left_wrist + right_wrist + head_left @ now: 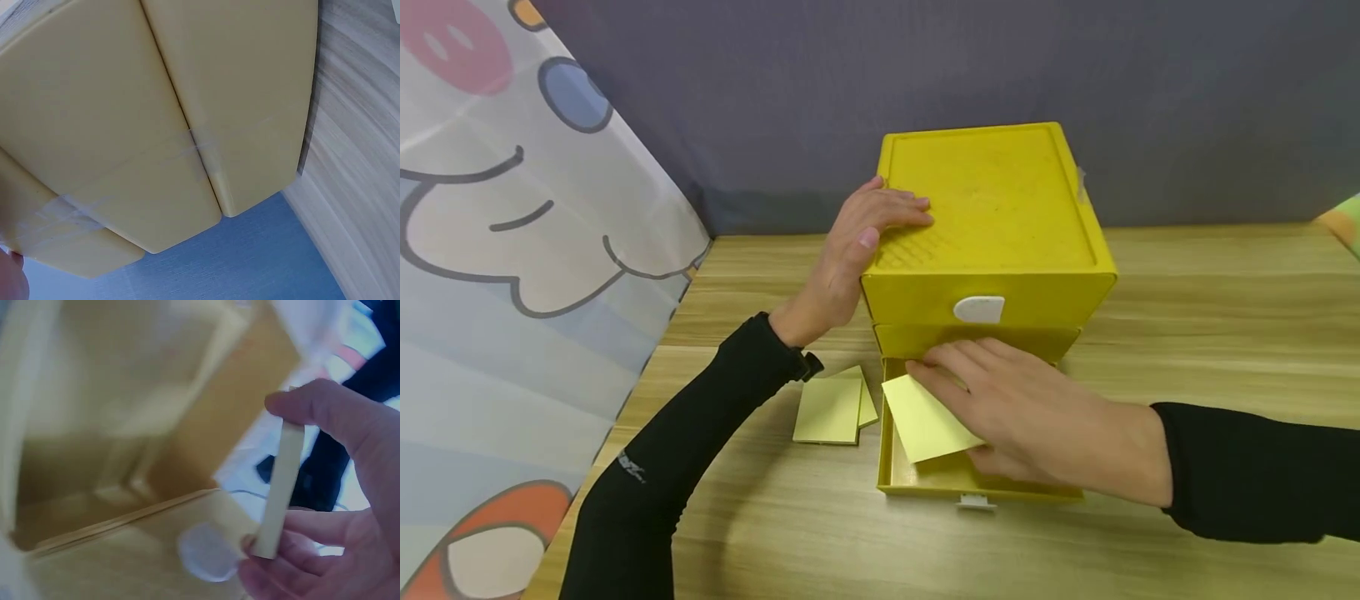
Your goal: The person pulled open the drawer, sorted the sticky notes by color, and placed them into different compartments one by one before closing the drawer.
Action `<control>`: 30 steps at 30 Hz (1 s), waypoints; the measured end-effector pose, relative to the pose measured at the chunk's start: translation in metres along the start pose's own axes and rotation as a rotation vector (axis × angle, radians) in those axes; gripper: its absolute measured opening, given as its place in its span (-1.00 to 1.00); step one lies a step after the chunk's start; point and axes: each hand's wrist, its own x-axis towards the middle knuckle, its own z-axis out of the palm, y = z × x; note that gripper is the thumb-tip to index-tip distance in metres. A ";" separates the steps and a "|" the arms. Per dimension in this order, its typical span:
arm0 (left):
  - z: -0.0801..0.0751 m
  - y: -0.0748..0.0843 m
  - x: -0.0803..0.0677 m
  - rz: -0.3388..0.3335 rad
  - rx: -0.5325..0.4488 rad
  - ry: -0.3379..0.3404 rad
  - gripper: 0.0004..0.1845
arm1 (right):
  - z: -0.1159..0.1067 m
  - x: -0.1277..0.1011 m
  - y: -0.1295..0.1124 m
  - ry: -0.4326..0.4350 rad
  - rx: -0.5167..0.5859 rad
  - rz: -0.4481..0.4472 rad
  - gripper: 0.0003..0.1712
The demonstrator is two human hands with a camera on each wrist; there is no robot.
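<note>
Light wood-grain tabletop [1187, 333] fills the lower frame; grey-blue fabric backdrop [775, 83] across the top; white cartoon-print curtain [512, 292] down the left edge. Yellow plastic two-drawer box [992, 217] sits centre frame; its bottom drawer [925, 479] is pulled out toward the camera, the upper one with the white tab [979, 309] closed. Left hand [850, 258], black sleeve, comes in from lower left; fingers straight and flat on the box top's left edge, thumb along the side, nothing gripped. Right hand [1022, 408] enters from the right, over the open drawer; thumb and fingers pinch a pale yellow sticky-note pad [925, 421], tilted, partly over the drawer. Two more pale yellow pads [831, 408] lie on the table just left of the drawer.
</note>
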 end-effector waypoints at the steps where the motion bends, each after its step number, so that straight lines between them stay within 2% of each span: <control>1: 0.000 0.000 0.000 0.000 0.000 0.002 -0.08 | 0.003 -0.002 0.001 0.011 -0.050 -0.012 0.09; 6: -0.002 -0.002 -0.001 -0.005 -0.003 0.006 -0.08 | 0.017 -0.006 0.005 0.038 -0.232 -0.065 0.14; 13: -0.004 -0.002 -0.003 -0.005 -0.007 0.014 -0.10 | 0.032 -0.004 -0.001 0.132 -0.350 -0.081 -0.40; 17: -0.005 -0.001 -0.003 -0.002 -0.014 0.014 -0.10 | 0.035 -0.004 -0.007 0.097 -0.355 -0.072 -0.38; 20: -0.004 -0.001 -0.003 -0.001 -0.016 0.017 -0.10 | 0.038 -0.006 -0.010 0.007 -0.297 -0.063 -0.26; 23: -0.004 0.000 -0.004 -0.002 -0.015 0.018 -0.10 | 0.043 -0.007 -0.010 -0.074 -0.177 -0.028 -0.13; 27: -0.004 0.001 -0.007 -0.010 -0.019 0.018 -0.09 | 0.053 -0.007 -0.009 -0.133 -0.001 0.030 -0.19; 30: -0.004 0.003 -0.008 -0.012 -0.028 0.023 -0.09 | 0.059 -0.006 -0.008 -0.164 0.066 0.064 -0.21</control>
